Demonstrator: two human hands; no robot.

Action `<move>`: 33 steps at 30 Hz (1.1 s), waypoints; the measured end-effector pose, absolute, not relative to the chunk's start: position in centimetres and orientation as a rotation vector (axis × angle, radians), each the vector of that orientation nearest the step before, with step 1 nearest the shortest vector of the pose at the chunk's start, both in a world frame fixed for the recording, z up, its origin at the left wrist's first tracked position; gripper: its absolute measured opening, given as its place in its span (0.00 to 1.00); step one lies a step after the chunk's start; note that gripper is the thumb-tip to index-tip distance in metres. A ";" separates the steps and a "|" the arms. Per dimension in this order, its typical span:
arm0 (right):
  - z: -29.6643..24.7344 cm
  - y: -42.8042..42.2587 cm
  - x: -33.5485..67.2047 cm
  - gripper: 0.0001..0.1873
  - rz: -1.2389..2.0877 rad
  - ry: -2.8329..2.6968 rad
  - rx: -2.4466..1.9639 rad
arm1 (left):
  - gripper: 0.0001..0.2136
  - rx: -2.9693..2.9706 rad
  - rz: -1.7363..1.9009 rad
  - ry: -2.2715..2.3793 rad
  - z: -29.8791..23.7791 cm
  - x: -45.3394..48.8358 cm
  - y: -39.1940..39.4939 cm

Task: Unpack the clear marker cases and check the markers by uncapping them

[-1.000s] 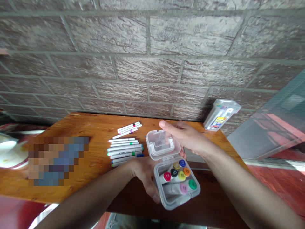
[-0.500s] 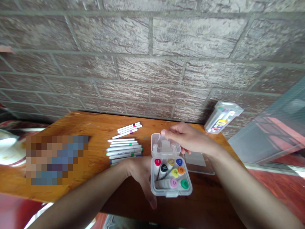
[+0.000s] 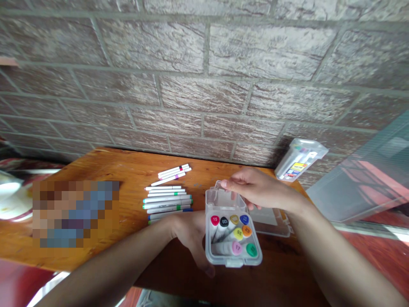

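Note:
A clear plastic case (image 3: 259, 256) with an open hinged lid (image 3: 211, 197) is held above the table. Inside stand and lean several markers with numbered caps, such as a pink cap (image 3: 237, 248), a green cap (image 3: 252, 250) and a red cap (image 3: 215, 220). My left hand (image 3: 191, 236) supports the case from its left side and below, with some fingers hidden behind it. My right hand (image 3: 254, 187) pinches the lid's far edge between thumb and fingers; the lid tilts upward.
Left of the case, several white markers (image 3: 168, 202) lie in a row, with thinner pens (image 3: 174, 171) behind. A flat clear plastic tray (image 3: 281, 230) lies under my right forearm. A clear marker box (image 3: 297, 160) stands back right by the brick wall (image 3: 185, 89). Something at left is pixelated.
My right hand has tipped the lid more upright, toward the case body. Case and both hands sit slightly farther right and lower in view.

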State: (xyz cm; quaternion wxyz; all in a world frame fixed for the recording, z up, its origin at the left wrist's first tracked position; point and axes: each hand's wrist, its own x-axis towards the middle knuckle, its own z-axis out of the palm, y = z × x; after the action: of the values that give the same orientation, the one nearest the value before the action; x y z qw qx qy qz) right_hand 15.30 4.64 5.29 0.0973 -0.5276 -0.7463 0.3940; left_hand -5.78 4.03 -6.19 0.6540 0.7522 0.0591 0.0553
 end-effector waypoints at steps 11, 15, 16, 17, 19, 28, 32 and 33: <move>6.3 4.6 15.7 0.26 1.066 -2.231 -1.516 | 0.40 1.589 0.176 0.143 -5.5 -5.9 3.5; 6.7 4.6 16.0 0.26 0.986 -2.195 -1.456 | 0.45 1.569 0.172 0.133 -4.4 -6.2 3.7; 6.8 4.6 16.1 0.27 0.975 -2.184 -1.449 | 0.45 1.568 0.182 0.139 -4.2 -6.2 3.8; 6.8 4.6 16.2 0.27 0.968 -2.179 -1.441 | 0.44 1.569 0.187 0.146 -4.1 -6.3 3.7; 7.0 4.5 16.4 0.28 0.955 -2.178 -1.419 | 0.41 1.576 0.190 0.168 -4.1 -6.4 3.6; 7.3 4.4 16.6 0.29 0.826 -2.167 -1.391 | 0.33 1.616 0.207 0.240 -5.7 -5.4 3.6; 7.4 4.4 16.5 0.27 0.814 -2.162 -1.384 | 0.34 1.606 0.222 0.227 -5.2 -4.9 3.7; 7.5 4.5 16.5 0.26 0.816 -2.155 -1.382 | 0.32 1.603 0.242 0.219 -5.0 -4.9 3.6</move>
State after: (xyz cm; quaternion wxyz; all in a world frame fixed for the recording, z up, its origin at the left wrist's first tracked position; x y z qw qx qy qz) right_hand 16.54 4.46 7.46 0.2254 -0.5010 -0.7815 0.2957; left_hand -4.89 3.64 -4.96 0.6836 0.7152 0.0975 0.1079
